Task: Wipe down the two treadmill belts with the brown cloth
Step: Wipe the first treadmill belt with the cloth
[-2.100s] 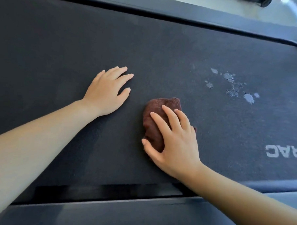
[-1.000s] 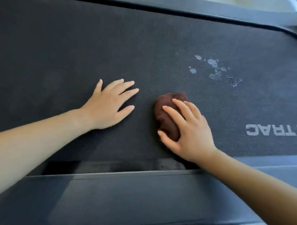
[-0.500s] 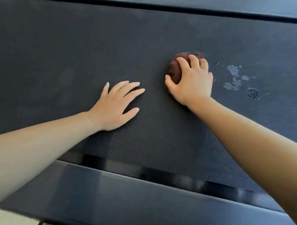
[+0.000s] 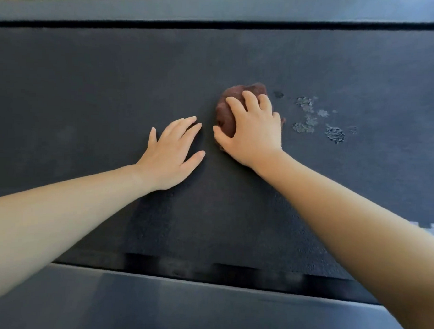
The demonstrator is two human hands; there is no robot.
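Head view, looking down on a dark treadmill belt (image 4: 95, 89) that fills most of the frame. The right hand (image 4: 254, 133) presses a bunched brown cloth (image 4: 227, 110) against the belt, its fingers (image 4: 248, 98) curled over the top of the wad and the thumb wrapped round its near left side; the cloth shows beyond and to the left of the fingers, with a small edge showing at the right of the hand. The cloth sits slightly right of the belt's centre, toward the far half. The left hand (image 4: 171, 152) lies flat on the belt, palm down, fingers spread wide and holding nothing, just to the near left of the cloth and apart from it. To the right of the cloth, near it, a cluster of pale grey blotches (image 4: 310, 118) marks the belt surface. A dark side rail (image 4: 217, 12) runs along the far edge of the belt and another side rail (image 4: 179, 309) along the near edge. White lettering (image 4: 431, 232) shows partly beside the right forearm; it cannot be read
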